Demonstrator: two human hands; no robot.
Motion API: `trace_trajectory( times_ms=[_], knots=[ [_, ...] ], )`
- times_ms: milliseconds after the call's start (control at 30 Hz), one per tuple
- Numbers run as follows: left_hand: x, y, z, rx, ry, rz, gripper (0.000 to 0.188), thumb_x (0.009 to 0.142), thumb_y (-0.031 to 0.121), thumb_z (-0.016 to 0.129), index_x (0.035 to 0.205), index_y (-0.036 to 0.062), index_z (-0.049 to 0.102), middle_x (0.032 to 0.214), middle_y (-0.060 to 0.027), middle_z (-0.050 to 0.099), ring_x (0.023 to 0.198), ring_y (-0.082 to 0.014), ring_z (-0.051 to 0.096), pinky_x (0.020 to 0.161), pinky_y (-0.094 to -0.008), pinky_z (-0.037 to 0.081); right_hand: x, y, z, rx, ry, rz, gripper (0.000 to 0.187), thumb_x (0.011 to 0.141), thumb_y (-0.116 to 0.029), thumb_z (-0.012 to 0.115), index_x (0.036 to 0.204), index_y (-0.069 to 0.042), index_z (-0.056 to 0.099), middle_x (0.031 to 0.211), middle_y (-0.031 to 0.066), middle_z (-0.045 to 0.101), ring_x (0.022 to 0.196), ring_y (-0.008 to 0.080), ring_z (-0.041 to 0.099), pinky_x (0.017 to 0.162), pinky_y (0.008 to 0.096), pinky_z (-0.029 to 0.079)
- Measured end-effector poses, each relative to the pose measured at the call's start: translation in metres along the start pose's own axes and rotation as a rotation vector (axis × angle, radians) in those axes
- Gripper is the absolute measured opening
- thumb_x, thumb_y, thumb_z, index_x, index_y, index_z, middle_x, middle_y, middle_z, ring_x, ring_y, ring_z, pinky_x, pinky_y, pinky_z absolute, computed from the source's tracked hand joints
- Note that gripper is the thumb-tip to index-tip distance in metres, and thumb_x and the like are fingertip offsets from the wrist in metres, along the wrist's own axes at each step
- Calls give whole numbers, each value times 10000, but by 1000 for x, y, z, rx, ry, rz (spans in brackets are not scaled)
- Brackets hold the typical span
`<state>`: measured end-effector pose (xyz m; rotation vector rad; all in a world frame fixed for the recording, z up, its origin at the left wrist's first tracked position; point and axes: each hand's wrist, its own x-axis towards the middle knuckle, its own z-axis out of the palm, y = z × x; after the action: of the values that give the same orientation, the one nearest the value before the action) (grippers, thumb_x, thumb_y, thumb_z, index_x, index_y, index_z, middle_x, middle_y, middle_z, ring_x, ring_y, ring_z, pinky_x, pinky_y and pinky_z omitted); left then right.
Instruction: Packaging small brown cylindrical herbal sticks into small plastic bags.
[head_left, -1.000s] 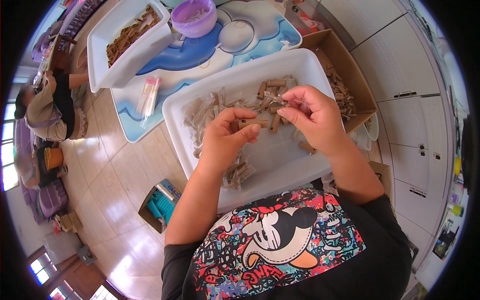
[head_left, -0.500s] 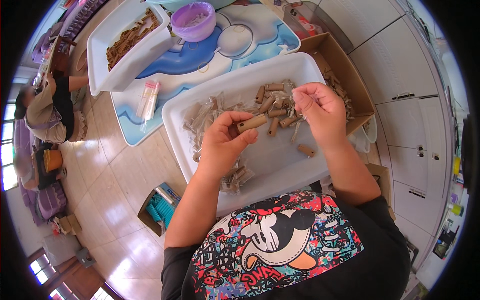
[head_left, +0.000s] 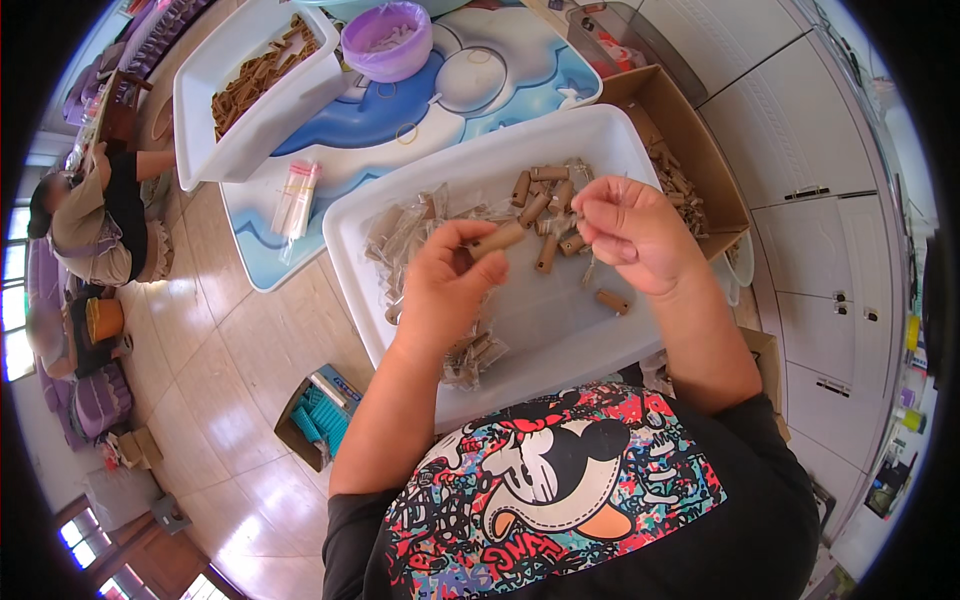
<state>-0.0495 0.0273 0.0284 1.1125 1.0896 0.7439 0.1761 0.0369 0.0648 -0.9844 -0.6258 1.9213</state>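
Note:
Between the thumb and fingers of my left hand (head_left: 450, 275) is a small brown cylinder (head_left: 497, 239), tilted up to the right. My right hand (head_left: 635, 230) is pinched just right of it; something thin and pale shows at its fingertips, too small to make out. Both hands are above a white plastic tub (head_left: 590, 345). Loose brown cylinders (head_left: 612, 301) lie in the tub, most of them at its far side. Clear plastic bags with brown cylinders inside (head_left: 475, 355) are heaped along its left part.
A cardboard box (head_left: 715, 185) of brown pieces adjoins the tub's right. On the blue-and-white table (head_left: 262, 262) are a packet of clear bags (head_left: 296, 200), a purple bowl (head_left: 388, 65) and a white bin (head_left: 300, 130) of brown pieces. Another person (head_left: 90, 215) sits far left.
My right hand has moved a little left and down, nearer my left hand. The cylinder in my left hand has shifted slightly left and tilts more.

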Motion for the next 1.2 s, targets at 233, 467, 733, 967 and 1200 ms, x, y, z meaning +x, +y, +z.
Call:
trace_trajectory(
  times_ms=[233,467,733,967,1200],
  knots=[
    [-1,16,-4,-429,139,145,206,825,-7,556,1027,-7,517,963,-100,580,825,-161,589,741,-282,508,0,16,2,-929,125,-251,107,787,-84,631,813,7,581,727,41,605,612,102,545,562,255,444],
    [-6,8,5,-367,-64,177,160,842,23,551,996,-1,518,980,-106,582,857,-173,592,749,-294,504,17,27,8,-740,468,-681,131,810,-118,628,815,6,590,723,52,610,562,78,506,512,202,401],
    [-3,6,7,-367,-13,67,150,840,19,540,987,2,510,959,-91,582,845,-177,601,725,-281,510,12,18,7,191,-45,-216,120,810,-101,621,894,-28,576,726,71,591,501,37,431,430,160,281],
    [-2,8,-1,-568,54,40,158,877,98,524,1001,3,497,943,-103,583,803,-176,603,713,-287,510,-1,17,25,-423,-139,-71,258,807,-94,618,1047,-11,569,738,21,574,621,46,491,522,179,370],
    [-8,13,6,-367,35,100,148,896,133,506,974,10,528,896,-76,600,746,-133,589,662,-246,487,-2,34,29,-680,-51,-261,328,803,-75,615,1120,-16,555,757,1,573,681,50,500,608,206,420]
  ],
)
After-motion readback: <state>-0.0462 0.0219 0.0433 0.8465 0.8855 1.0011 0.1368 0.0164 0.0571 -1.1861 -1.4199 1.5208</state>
